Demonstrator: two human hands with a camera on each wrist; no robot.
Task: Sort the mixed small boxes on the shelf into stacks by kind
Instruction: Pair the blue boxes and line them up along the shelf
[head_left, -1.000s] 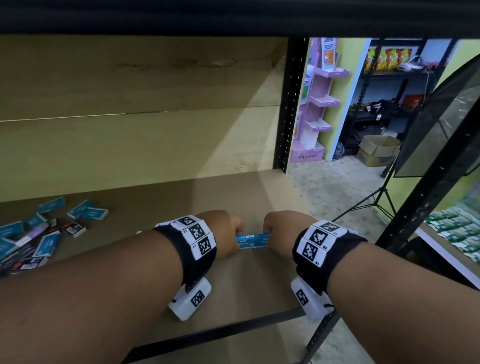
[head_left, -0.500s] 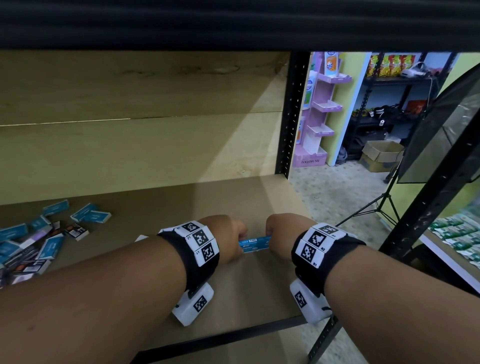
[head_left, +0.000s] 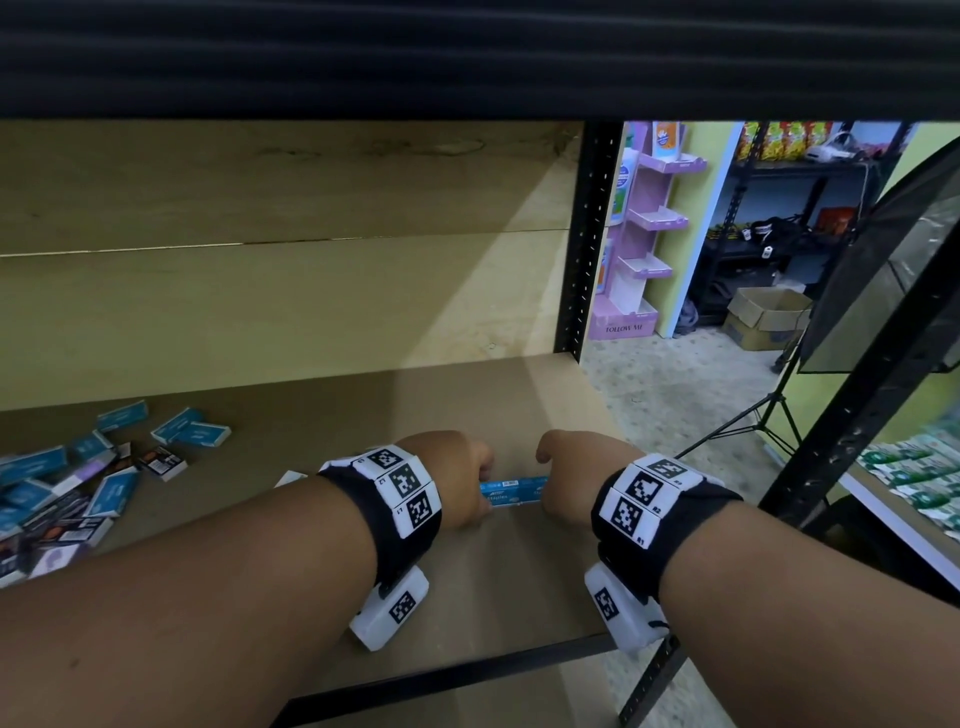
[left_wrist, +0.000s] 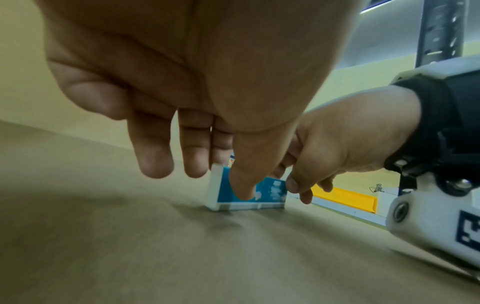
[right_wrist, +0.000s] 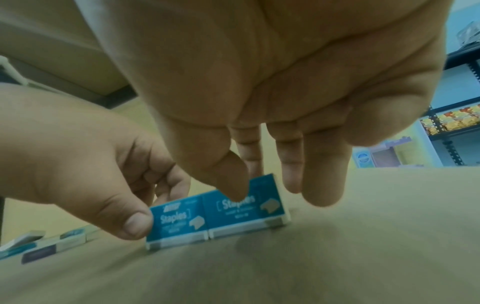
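Two blue staples boxes (right_wrist: 179, 223) (right_wrist: 262, 205) stand on edge, end to end, on the brown shelf board (head_left: 322, 415). In the head view they show as a blue strip (head_left: 511, 491) between my hands. My left hand (head_left: 460, 480) pinches the left box, thumb at its near end (right_wrist: 135, 224), fingers curled behind. The thumb of my right hand (head_left: 566, 480) presses the front of the right box, and the fingers (right_wrist: 322, 181) reach down behind it. In the left wrist view my left thumb (left_wrist: 242, 185) covers part of a box (left_wrist: 270, 193).
A loose pile of mixed small boxes (head_left: 78, 493), blue, dark and pale purple, lies at the shelf's left. A black upright post (head_left: 587, 234) marks the right rear corner and a dark rail (head_left: 467, 670) the front edge. The upper shelf (head_left: 467, 52) hangs low overhead.
Both hands stay on the blue boxes at the same spot on the shelf. Only the head view has shifted slightly, so the hands sit a little lower in it.
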